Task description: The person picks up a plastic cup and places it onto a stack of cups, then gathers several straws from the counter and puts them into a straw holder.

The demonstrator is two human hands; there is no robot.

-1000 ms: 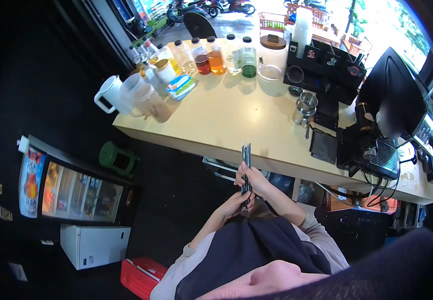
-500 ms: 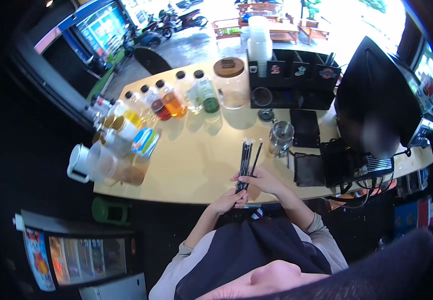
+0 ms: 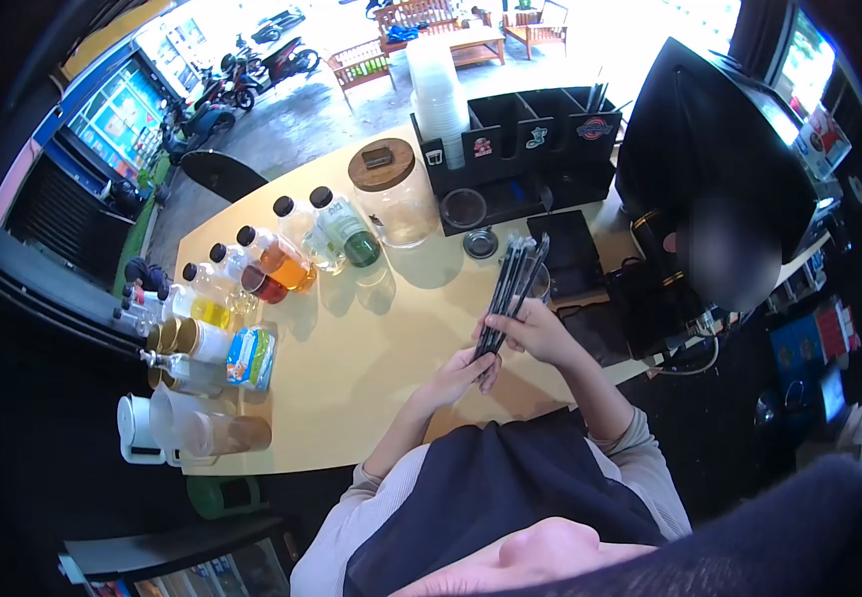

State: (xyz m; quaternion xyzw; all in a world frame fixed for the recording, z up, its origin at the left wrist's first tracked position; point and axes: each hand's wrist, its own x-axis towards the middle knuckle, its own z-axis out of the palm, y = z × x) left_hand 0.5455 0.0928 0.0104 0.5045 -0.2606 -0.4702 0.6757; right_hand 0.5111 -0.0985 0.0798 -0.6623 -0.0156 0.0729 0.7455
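Observation:
A bundle of long, thin black straws [image 3: 509, 289] in clear wrappers stands tilted between my hands, above the counter [image 3: 351, 378]. Its lower end is gripped by my left hand [image 3: 466, 376], with the thumb pressed along the straws. Higher up, the fingers of my right hand [image 3: 536, 333] are closed around the same bundle. The straw tops fan out slightly. Behind them, a clear glass vessel [image 3: 542, 286] is mostly hidden. A round metal lid [image 3: 480, 243] lies just beyond the straws.
Bottles of coloured liquid [image 3: 287, 267] line the counter's left side, near pitchers [image 3: 137, 428] and a blue-white packet [image 3: 251, 358]. A wooden-lidded jar [image 3: 396, 204], stacked plastic cups [image 3: 438, 95] and a black organizer [image 3: 511, 139] stand at the back. A large black machine [image 3: 720, 159] occupies the right.
My hands have carried the straws forward over the counter, and the bundle now covers much of the glass vessel. The separated straw sits closer to the others. The camera view has turned.

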